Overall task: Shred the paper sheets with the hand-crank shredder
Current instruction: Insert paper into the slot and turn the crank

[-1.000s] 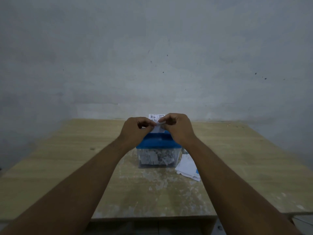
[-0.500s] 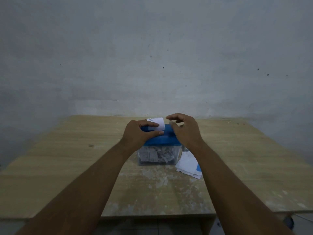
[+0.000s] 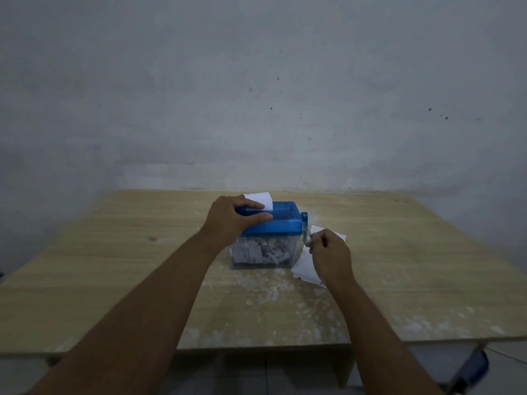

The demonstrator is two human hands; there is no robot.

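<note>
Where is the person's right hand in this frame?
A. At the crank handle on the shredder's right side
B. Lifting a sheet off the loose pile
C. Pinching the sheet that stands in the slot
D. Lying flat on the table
A: the right hand has its fingers curled round the crank handle on the right side of the shredder, while the left hand steadies the sheet.
</note>
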